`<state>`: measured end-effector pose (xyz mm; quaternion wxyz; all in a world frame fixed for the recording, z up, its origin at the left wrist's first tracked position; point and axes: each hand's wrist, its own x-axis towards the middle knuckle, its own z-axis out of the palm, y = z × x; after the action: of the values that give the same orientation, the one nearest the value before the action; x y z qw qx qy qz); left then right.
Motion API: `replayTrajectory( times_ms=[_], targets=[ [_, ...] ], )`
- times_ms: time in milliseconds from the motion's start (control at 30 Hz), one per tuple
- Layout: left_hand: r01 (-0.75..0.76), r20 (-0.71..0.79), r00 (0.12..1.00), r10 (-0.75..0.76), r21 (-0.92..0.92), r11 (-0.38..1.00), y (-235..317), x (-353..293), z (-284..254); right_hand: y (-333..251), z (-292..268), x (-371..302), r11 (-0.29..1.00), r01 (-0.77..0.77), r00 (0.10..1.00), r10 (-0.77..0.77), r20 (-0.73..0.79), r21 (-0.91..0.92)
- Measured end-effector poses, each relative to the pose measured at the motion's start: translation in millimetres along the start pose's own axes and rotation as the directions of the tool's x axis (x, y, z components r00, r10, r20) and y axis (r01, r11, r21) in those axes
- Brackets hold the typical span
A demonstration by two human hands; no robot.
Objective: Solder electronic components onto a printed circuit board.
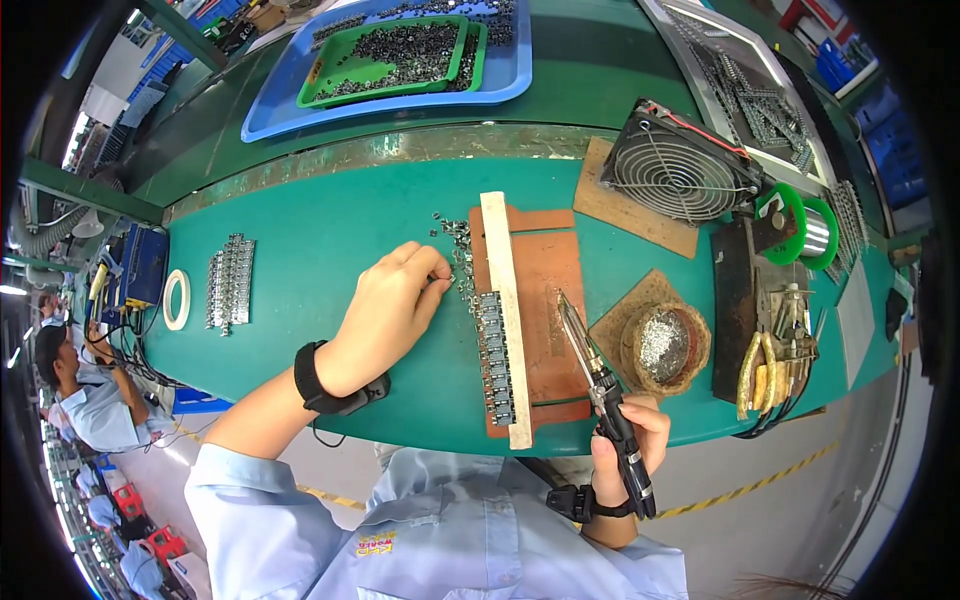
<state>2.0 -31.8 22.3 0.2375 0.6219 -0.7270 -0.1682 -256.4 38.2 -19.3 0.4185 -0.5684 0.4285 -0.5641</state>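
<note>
My left hand [385, 305] pinches at the edge of a scattered pile of small metal parts [460, 245]; whatever lies between its fingertips is too small to name. In my right hand [640, 445] is a black-handled soldering iron [606, 392], its tip pointing away from me over a reddish-brown board [548, 265]. A pale wooden strip [506, 300] lies lengthwise on that board. Along the strip's left side runs a row of small dark circuit pieces [495, 365]. The iron's tip is right of the strip; I cannot tell whether it touches the board.
Right of the iron sits a round bowl [699, 335] with silvery bits, below a fan [680, 170]. Farther right are a solder spool [790, 225] and yellow-handled pliers [760, 370]. A blue tray [270, 120] stands at the back; a tape roll [168, 300] lies left.
</note>
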Motion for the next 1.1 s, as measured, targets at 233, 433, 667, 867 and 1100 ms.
replayTrajectory(
  times_ms=[233,433,667,867,1100],
  targets=[
    [0.130,0.027,0.992,-0.127,-0.217,0.967,10,-33,-18,1,-4,-1,0.999,0.040,0.998,-0.041,0.037,0.034],
    [0.186,0.186,0.974,-0.127,-0.344,0.921,20,-72,-18,0,-1,-4,0.999,-0.015,1.000,0.015,-0.002,0.042],
    [0.474,0.417,0.875,-0.244,-0.840,0.265,36,-105,3,2,-1,-3,0.998,-0.028,1.000,0.028,-0.003,0.055],
    [0.547,0.518,0.831,-0.203,-0.827,0.130,36,-104,12,1,-1,-3,0.998,-0.040,0.999,0.040,-0.002,0.044],
    [0.559,0.526,0.814,-0.247,-0.825,0.084,43,-96,21,1,-2,-5,0.997,-0.048,0.999,0.047,0.008,0.056]
  ],
)
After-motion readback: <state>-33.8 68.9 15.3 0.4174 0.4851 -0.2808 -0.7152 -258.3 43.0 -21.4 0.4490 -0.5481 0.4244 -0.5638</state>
